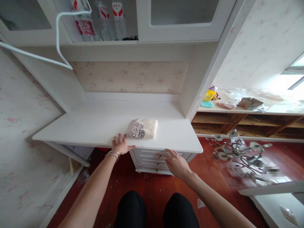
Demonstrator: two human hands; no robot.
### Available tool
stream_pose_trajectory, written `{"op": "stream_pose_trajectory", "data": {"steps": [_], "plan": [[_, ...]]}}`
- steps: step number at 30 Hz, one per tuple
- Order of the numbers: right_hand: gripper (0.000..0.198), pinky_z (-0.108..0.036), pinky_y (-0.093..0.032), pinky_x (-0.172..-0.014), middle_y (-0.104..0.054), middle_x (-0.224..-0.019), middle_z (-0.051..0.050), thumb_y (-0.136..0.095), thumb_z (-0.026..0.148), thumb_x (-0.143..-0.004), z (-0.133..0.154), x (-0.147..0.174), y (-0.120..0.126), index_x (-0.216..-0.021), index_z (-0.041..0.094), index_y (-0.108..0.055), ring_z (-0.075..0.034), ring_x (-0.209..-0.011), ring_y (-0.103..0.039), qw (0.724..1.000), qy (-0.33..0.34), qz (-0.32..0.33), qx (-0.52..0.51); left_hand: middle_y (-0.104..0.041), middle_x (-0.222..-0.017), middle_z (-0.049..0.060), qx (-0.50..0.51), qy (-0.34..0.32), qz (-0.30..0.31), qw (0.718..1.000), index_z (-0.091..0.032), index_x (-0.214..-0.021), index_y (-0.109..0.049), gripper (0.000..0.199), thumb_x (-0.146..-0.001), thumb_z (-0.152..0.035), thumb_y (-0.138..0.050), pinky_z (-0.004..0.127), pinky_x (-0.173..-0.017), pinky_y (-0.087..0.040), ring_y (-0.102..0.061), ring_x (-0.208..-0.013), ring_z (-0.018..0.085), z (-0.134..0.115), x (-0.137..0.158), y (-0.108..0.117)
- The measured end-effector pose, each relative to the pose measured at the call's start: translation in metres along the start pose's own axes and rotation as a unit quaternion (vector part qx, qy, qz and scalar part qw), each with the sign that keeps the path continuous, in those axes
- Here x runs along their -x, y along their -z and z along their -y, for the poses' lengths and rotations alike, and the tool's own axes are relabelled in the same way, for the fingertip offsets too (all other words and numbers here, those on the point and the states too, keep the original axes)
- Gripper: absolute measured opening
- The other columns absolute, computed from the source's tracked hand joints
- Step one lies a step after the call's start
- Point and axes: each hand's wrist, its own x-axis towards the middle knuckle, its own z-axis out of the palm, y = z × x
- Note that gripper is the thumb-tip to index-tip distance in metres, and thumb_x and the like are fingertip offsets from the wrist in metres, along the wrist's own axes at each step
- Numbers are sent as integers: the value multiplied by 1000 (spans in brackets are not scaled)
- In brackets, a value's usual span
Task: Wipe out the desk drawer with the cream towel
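A folded cream cloth point(148, 128) with a dark grey ornamental pattern at its left end lies on the white desk top point(92, 118). Just left of it, my left hand point(120, 145) rests on the desk's front edge, fingers spread and nothing held; a bracelet circles that wrist. My right hand point(177, 163) is in front of the desk edge, over the white drawer unit point(147, 158). Its fingers reach toward the edge near the top drawer's knob, loosely bent and apart, with no object seen in them. Whether the fingertips touch the desk is unclear.
Plastic bottles point(120, 22) stand on the shelf above. A white wire hanger point(58, 38) juts in at upper left. To the right, a chandelier point(244, 155) lies on the red wooden floor point(209, 183), below a ledge point(223, 110) with a box and bags.
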Motion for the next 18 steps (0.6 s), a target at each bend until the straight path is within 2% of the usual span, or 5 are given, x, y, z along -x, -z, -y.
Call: {"op": "stream_pose_trajectory", "data": {"steps": [3, 6, 9, 13, 18], "plan": [[37, -36, -48, -85, -62, -122, -7, -33, 35, -94, 7, -23, -13, -116, 29, -61, -24, -107, -59, 997, -37, 42, -49, 9, -155, 25, -1, 2, 14, 1000, -14, -150, -3, 122, -60, -92, -30, 61, -107, -7, 6, -137, 52, -2, 3, 5], [39, -38, -47, -83, -63, -123, -9, -40, 38, -90, 0, -48, -35, -123, 29, -58, -27, -106, -61, 985, -106, 94, -95, 10, -155, 25, -1, 4, 21, 1000, -14, -150, -1, 121, -61, -91, -31, 61, -107, -7, 7, -138, 52, -4, 5, 8], [38, -35, -47, -82, -67, -117, -10, -42, 35, -89, -5, -67, -60, -121, 27, -61, -26, -104, -64, 975, -133, 127, -124, 10, -155, 25, -2, 4, 19, 1000, -14, -150, -1, 122, -61, -91, -31, 61, -107, -6, 8, -138, 51, -4, 6, 9], [36, -33, -46, -85, -68, -114, -13, -39, 29, -90, 1, -70, -83, -113, 19, -66, -26, -105, -63, 973, -156, 107, -130, 10, -155, 25, -1, 5, 21, 1000, -15, -150, -1, 124, -58, -93, -31, 61, -107, -6, 8, -138, 52, -3, 4, 8], [37, -31, -46, -85, -66, -119, -8, -36, 29, -92, 10, -58, -86, -117, 27, -63, -23, -104, -64, 973, -176, 59, -135, 10, -155, 25, -1, 4, 13, 1000, -15, -150, -1, 124, -59, -93, -31, 61, -107, -5, 7, -138, 52, -1, 1, 5]]}}
